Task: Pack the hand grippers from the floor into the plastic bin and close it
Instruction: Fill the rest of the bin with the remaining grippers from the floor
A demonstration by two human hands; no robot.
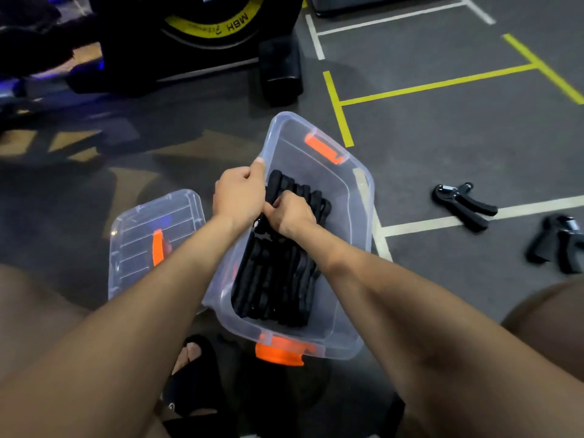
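Clear plastic bin (358, 197) on grey floor (442, 137), lid off, tilted with far end raised; orange latches at far rim (322, 150) and near rim (279, 352). Inside: row of black hand grippers (278, 279) packed side by side, filling most of the bottom from near end toward the middle; far end of bin bare. Left hand (238, 194) at left rim of bin, fingers curled over the edge, thumb raised along the wall. Right hand (292, 214) inside bin, fingers curled down onto the upper grippers in the row; exact hold hidden by the hand itself. Clear lid (139, 245) with orange latch (157, 248) flat on floor just left of bin. Two further hand grippers on floor well right of bin: one (463, 205) across a white line, another (557, 245) blurred near right edge. Yellow-and-black weight plate (215, 23) and black pad (279, 71) beyond bin.
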